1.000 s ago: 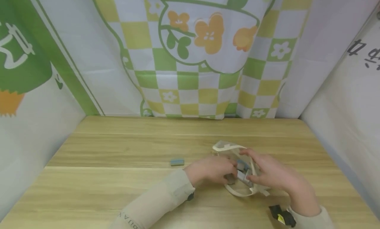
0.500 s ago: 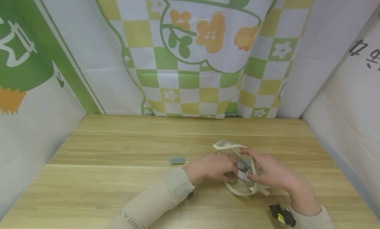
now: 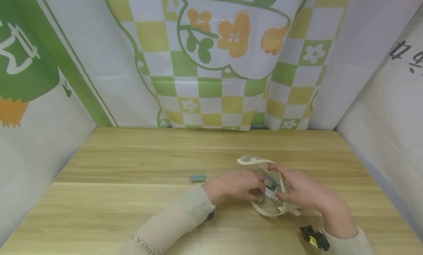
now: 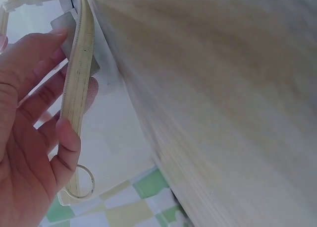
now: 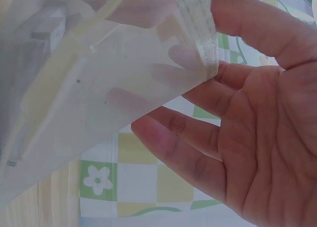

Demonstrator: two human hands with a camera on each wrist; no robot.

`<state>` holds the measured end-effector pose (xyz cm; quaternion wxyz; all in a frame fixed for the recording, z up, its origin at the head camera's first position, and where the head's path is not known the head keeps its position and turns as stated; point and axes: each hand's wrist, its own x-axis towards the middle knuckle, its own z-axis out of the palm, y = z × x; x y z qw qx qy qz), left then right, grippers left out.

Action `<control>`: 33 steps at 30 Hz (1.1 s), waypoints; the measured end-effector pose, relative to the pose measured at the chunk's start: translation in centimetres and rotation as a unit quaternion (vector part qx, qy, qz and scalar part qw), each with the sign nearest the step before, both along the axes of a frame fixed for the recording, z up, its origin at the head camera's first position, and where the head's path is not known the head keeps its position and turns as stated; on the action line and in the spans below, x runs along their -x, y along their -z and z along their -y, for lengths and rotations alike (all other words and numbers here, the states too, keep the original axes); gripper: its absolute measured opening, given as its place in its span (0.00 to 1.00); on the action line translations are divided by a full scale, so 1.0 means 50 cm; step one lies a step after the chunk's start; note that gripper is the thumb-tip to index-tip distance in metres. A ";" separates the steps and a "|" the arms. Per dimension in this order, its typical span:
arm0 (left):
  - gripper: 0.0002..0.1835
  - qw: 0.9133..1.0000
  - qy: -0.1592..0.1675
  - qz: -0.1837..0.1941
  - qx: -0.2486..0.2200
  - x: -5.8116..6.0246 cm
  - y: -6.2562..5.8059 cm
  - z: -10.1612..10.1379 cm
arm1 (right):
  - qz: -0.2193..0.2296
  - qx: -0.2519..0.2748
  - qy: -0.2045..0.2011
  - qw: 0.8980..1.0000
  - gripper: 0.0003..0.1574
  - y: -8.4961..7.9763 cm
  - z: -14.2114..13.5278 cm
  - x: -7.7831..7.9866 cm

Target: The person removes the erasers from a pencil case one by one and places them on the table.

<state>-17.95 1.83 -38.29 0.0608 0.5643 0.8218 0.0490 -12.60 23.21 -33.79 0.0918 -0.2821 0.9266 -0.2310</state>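
A see-through mesh zip pouch (image 3: 256,161) with cream edging lies on its side on the table, its mouth gaping toward the left. My left hand (image 3: 236,187) reaches into that mouth. In the left wrist view its thumb and fingers pinch a grey block (image 4: 62,22), while the zipper band (image 4: 79,73) crosses in front of the other fingers. My right hand (image 3: 304,190) grips the pouch's right rim, with some fingertips showing through the mesh in the right wrist view. Several grey and white blocks (image 3: 269,192) sit inside the pouch.
One blue-and-grey block (image 3: 198,178) lies alone on the wooden table (image 3: 132,167), left of the pouch. A metal ring (image 4: 86,181) hangs at the zipper's end. Patterned cloth (image 3: 209,90) rises behind the table, with printed cloth on both sides.
Hardly anything moves. The left fingers shift slightly within the pouch's mouth, and the right hand keeps its hold on the rim.
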 end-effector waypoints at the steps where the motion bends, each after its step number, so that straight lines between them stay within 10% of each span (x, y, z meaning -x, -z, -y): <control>1: 0.12 1.000 0.000 0.001 -0.001 0.001 -0.003 0.001 | -0.002 -0.002 0.000 1.000 0.45 -0.001 0.000 0.001; 33: 0.14 0.999 0.009 0.018 -0.042 -0.003 -0.018 0.020 | 0.007 -0.016 0.019 1.000 0.43 -0.009 0.006 -0.007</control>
